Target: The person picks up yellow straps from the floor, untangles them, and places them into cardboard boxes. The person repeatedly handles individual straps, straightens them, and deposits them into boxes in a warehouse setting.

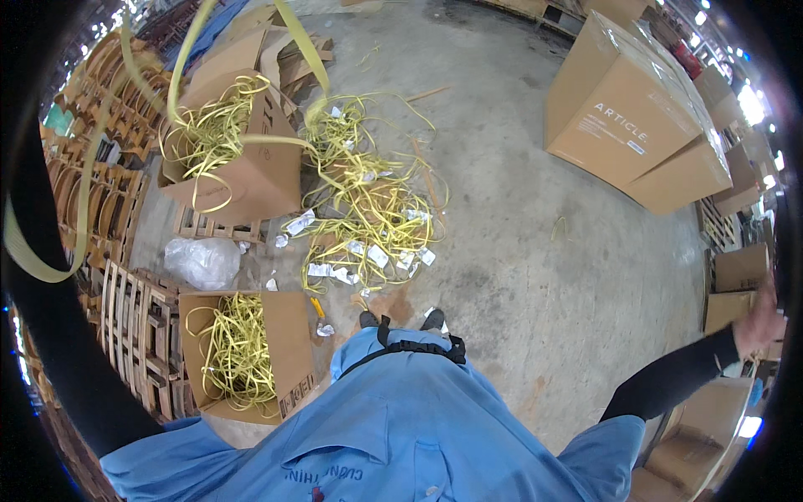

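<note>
My left arm [63,335], in a black sleeve, reaches up along the left rim, and its hand is out of view. Close to that arm, a long yellow strap [84,201] curls through the air, with other loops rising out of the top of the picture. A tangled heap of yellow straps [368,197] lies on the floor ahead of me, mixed with white paper scraps [378,256]. Out to the right, my right hand [757,322] is raised at the rim; motion smears its fingers, so I cannot tell whether it holds anything.
Cardboard boxes with yellow straps stand at the far left [268,184] and near left [288,335]. Clear plastic wrap [202,263] and a yellow-handled tool [317,307] lie between. Wooden pallets [138,335] line the left. Large cartons [623,109] stand at the right.
</note>
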Available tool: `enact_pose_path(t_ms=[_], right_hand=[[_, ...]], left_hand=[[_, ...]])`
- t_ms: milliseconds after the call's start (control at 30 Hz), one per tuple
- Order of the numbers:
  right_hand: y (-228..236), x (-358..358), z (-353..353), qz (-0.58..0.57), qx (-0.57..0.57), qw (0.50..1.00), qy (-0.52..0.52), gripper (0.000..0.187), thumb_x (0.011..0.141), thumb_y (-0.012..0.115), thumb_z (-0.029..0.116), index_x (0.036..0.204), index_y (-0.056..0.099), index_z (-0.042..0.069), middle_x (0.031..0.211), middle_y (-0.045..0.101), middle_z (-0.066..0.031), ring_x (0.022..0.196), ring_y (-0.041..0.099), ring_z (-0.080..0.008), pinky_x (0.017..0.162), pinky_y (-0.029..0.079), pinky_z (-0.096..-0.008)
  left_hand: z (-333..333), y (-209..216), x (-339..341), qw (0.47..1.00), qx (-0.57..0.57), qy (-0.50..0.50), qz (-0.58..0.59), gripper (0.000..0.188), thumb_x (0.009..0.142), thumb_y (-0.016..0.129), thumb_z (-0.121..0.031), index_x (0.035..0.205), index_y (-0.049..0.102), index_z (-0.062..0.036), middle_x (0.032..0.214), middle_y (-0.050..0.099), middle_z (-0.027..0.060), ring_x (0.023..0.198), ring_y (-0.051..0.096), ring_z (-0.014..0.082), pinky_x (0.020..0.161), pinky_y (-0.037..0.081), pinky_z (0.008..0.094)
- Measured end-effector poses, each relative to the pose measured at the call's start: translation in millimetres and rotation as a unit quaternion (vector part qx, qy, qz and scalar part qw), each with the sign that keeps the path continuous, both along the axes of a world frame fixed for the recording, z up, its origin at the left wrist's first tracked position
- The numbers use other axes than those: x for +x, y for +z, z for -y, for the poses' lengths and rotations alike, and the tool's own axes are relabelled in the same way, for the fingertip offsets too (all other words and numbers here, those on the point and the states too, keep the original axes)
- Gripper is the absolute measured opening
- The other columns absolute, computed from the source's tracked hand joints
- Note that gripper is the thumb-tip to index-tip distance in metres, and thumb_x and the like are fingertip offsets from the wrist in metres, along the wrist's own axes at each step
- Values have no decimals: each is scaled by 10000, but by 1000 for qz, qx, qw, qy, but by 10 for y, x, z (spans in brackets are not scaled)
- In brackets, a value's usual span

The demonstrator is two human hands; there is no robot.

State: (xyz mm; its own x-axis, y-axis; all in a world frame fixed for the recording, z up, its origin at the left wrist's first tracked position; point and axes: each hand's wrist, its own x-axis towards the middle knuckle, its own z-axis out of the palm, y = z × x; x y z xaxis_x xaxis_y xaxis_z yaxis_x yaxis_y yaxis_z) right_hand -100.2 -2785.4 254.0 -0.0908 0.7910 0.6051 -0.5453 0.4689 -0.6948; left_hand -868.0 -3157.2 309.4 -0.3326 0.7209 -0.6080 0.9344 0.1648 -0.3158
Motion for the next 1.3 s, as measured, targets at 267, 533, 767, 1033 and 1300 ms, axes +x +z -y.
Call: enact_pose_path(t_ms=[267,533,767,1033,1300], right_hand=[[-2012,-1599,-456,-58,-292,945,136,282,1023,475,135,1220,512,-63,1116,613,-169,987,613,-273,897,527,-381],[-3069,-3065,1259,206,-458,854,136,548,992,555,405,1392,395,66,1258,544,-193,1131,576,-336,939,480,-458],[-1851,-3662,2077,260,113,959,25,704,857,727,230,1443,403,13,1440,458,-214,1319,471,-324,1089,367,-430],[-1342,-4095,2493,296,274,898,178,746,724,824,221,1370,497,42,1427,444,-223,1270,499,-375,1041,415,-437],[-1700,-4173,2642,317,277,874,244,434,770,730,52,1185,625,-13,847,695,-135,758,692,-305,690,544,-348]], left_hand=[[-187,-876,948,771,316,208,513,534,997,471,-542,1049,648,-41,713,574,16,624,525,88,560,432,246],[-10,-1654,1504,223,316,267,883,491,1050,341,-482,1072,545,-36,790,579,68,781,586,178,927,494,364],[92,-1766,1693,300,307,235,872,511,961,536,-69,1440,365,-33,1249,608,193,1103,616,232,971,499,349],[225,-1996,1960,493,585,86,639,334,909,656,-22,1224,558,30,1244,631,159,1120,624,219,938,530,346],[338,-2291,1971,421,745,7,517,150,819,699,43,950,649,-10,1082,699,167,1014,599,275,936,454,404]])
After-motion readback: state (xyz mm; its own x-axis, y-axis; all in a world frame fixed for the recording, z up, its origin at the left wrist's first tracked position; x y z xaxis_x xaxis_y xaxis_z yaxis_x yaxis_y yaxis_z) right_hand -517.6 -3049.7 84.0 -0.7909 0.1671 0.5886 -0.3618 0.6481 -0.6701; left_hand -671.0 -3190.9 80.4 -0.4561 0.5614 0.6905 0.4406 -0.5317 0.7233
